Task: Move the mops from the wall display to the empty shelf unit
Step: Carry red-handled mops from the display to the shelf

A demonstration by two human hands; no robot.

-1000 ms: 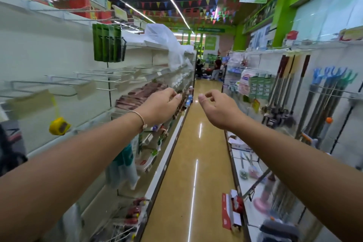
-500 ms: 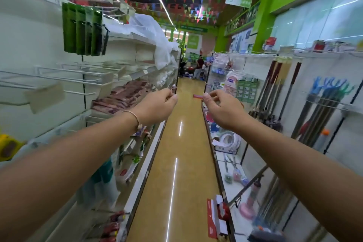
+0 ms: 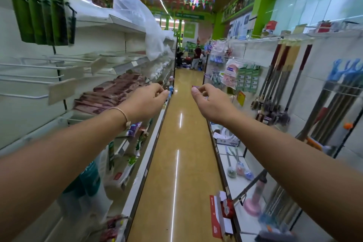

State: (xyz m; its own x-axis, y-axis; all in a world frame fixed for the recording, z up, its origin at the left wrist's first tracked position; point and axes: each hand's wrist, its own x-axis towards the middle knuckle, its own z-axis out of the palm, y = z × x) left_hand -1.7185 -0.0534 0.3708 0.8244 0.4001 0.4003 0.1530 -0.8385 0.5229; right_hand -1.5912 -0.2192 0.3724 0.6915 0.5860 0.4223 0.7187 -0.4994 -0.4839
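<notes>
Mops [image 3: 332, 108] with grey metal handles and blue hanging tops hang on the white wall display at the right. Further along it hang long tools with brown and red handles [image 3: 279, 76]. On the left stands a white shelf unit with bare hooks [image 3: 39, 68]. Both my arms reach forward over the aisle. My left hand [image 3: 149, 100] and my right hand [image 3: 210, 102] hover side by side with loosely curled fingers, touching neither the mops nor the shelf. A small red bit shows beside my right fingertips; it looks like something in the distance.
The glossy tan aisle floor [image 3: 176, 163] runs ahead between the shelves. Green packs [image 3: 41, 10] hang at upper left, with brown packages [image 3: 110, 94] on a shelf below. A pink plunger [image 3: 255, 200] and brushes lie on the low right shelf. People stand at the far end.
The view has advanced along the aisle and tipped up a little; the yellow tape measure on the left has dropped out of sight. Both hands stay held out, holding nothing.
</notes>
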